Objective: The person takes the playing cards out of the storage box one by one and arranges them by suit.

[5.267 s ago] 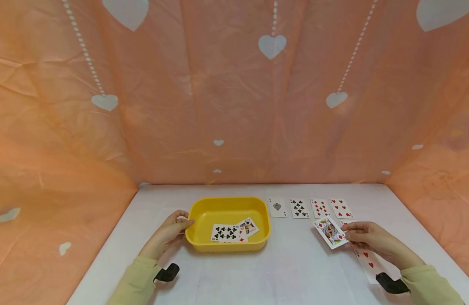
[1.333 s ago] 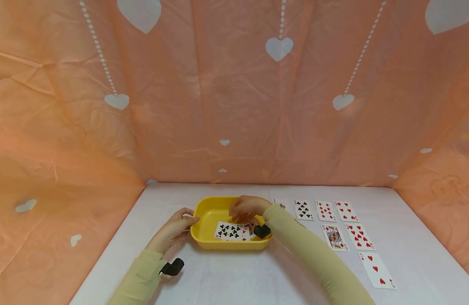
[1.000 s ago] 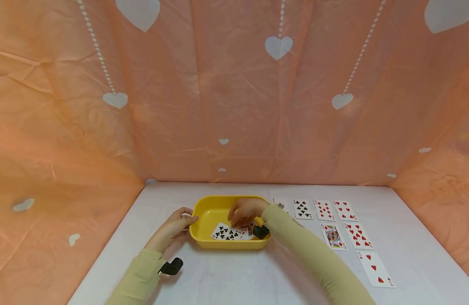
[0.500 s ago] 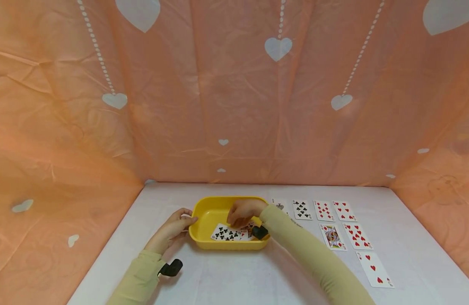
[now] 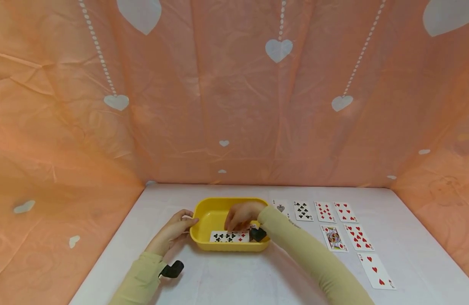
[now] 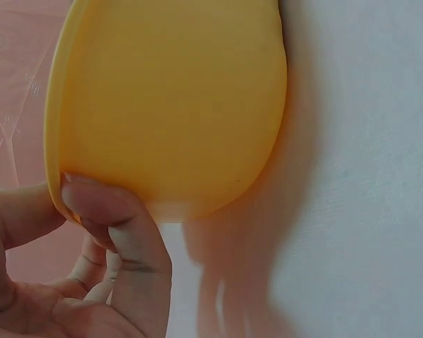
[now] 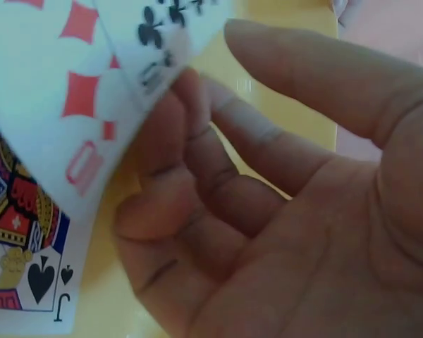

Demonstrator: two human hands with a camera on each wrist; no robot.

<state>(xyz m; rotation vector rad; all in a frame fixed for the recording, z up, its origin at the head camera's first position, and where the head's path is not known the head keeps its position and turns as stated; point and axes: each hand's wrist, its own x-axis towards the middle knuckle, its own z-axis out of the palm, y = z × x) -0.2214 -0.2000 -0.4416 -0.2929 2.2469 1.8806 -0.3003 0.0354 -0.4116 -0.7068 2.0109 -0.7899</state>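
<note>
Left hand [image 5: 170,232]: pinching the rim of the tray [image 5: 230,247] at its left end. Club card [image 7: 166,35], diamond card [image 7: 49,77], jack [image 7: 39,289]: lying in the tray, overlapping. Right hand [image 5: 242,214]: touching the club card's edge with bent fingers; whether it is truly pinching, cannot tell. Risk: bent fingers catching two overlapping edges, so dragging up a second card. Further risk: tray skidding, should the left pinch be slackening.
</note>
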